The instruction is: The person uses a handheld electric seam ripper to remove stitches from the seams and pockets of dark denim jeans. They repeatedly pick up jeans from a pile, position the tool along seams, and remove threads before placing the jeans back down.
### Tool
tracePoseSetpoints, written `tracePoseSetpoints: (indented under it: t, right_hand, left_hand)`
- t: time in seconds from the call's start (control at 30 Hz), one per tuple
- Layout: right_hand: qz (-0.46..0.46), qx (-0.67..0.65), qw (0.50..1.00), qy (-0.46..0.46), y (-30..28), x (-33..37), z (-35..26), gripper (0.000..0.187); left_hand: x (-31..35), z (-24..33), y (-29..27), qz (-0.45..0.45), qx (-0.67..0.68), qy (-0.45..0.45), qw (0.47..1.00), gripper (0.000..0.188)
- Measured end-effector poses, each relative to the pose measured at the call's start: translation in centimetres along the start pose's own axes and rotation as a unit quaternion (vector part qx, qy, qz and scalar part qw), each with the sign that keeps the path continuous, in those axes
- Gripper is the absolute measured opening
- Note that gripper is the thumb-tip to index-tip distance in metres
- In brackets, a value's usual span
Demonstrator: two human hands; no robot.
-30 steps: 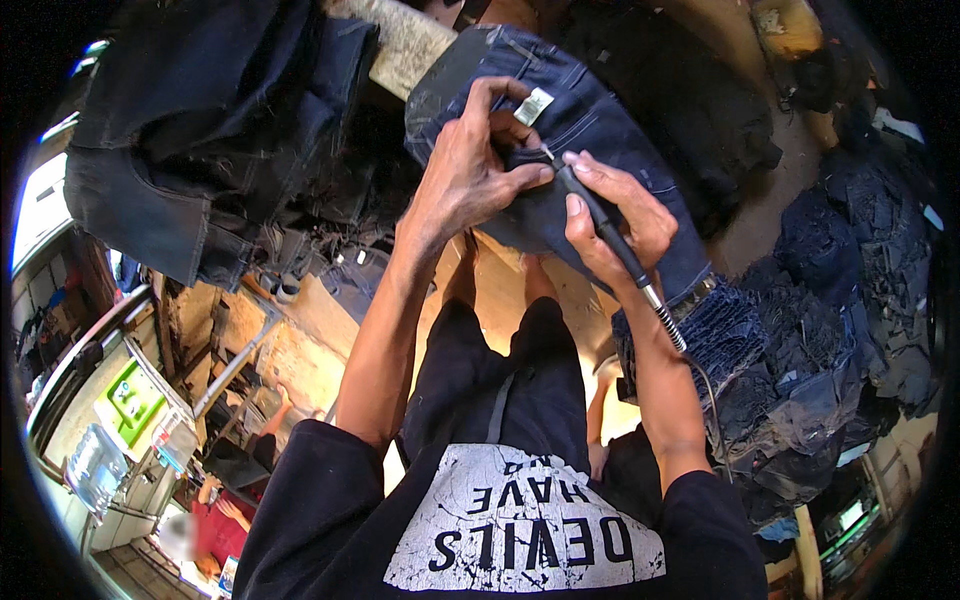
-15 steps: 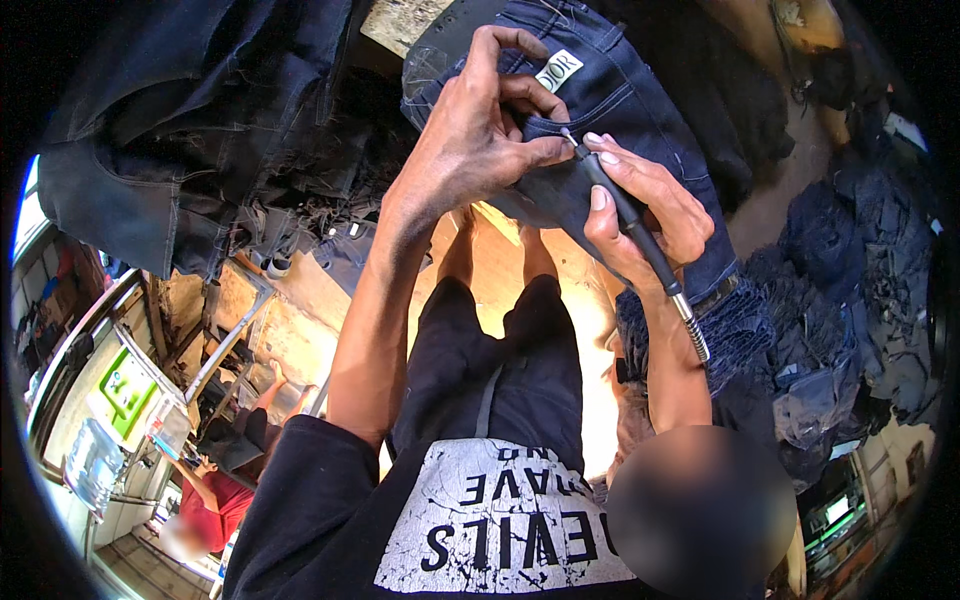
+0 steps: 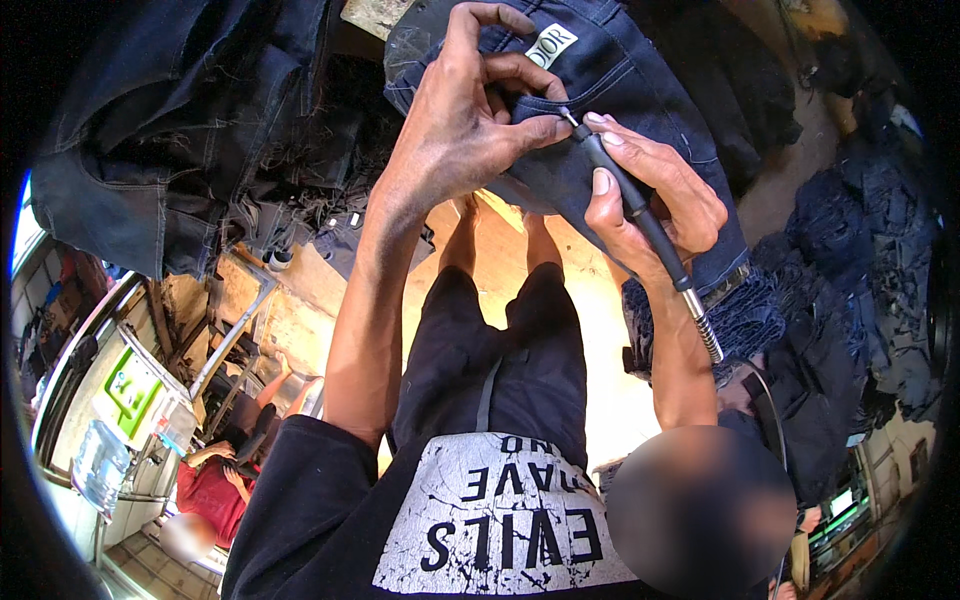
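Right hand [image 3: 668,195] is wrapped pen-style round a black handheld tool [image 3: 662,245]. Left hand [image 3: 455,125] is narrow, thumb and finger close about the tip; can't tell if cloth is pinched. Dark blue denim garment [image 3: 650,110] sits under both hands. Versus a second ago: white label [image 3: 552,45] just beyond the grip shows more fully, tip still by the curved seam; likely same area being worked. Garment lies on a dark board [image 3: 415,35], its edge showing beyond the left hand. Left of grip: heaped dark denim [image 3: 170,130]. Near side, right: frayed blue cloth [image 3: 745,310]. Far lower left of grip: red-shirted person [image 3: 212,500], green tray [image 3: 135,385], clear bottle [image 3: 100,465].
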State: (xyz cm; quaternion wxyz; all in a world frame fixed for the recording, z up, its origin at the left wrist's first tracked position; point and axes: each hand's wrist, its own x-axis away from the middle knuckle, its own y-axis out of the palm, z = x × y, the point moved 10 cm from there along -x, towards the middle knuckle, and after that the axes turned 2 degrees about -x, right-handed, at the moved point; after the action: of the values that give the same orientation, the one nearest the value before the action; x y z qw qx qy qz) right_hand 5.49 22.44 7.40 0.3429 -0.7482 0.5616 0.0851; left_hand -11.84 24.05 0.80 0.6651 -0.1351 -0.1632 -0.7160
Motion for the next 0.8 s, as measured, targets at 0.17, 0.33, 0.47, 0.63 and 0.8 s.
tracePoseSetpoints:
  t: [0.17, 0.33, 0.47, 0.63, 0.8]
  right_hand:
    - [0.005, -0.004, 1.0, 0.009, -0.2, 0.0, 0.1, 0.027]
    - [0.006, -0.014, 1.0, 0.021, -0.2, 0.3, 0.3, 0.027]
    - [-0.021, -0.016, 0.999, 0.021, 0.1, 0.8, 0.4, 0.028]
    - [-0.024, -0.021, 0.999, 0.01, -0.2, 1.1, 0.7, 0.03]
    - [-0.031, -0.026, 0.999, 0.017, 0.0, 1.2, 1.0, 0.031]
  left_hand:
    - [0.1, -0.4, 0.3, 0.004, 0.014, -0.008, 1.0, 0.073]
    - [0.6, 0.0, 0.0, -0.001, 0.024, -0.006, 1.0, 0.073]
    - [0.2, 0.5, 0.5, -0.012, 0.071, 0.028, 0.997, 0.073]
    - [0.5, -0.7, 0.4, -0.012, 0.06, 0.001, 0.998, 0.075]
    - [-0.1, -1.3, 0.6, -0.045, 0.122, 0.048, 0.99, 0.077]
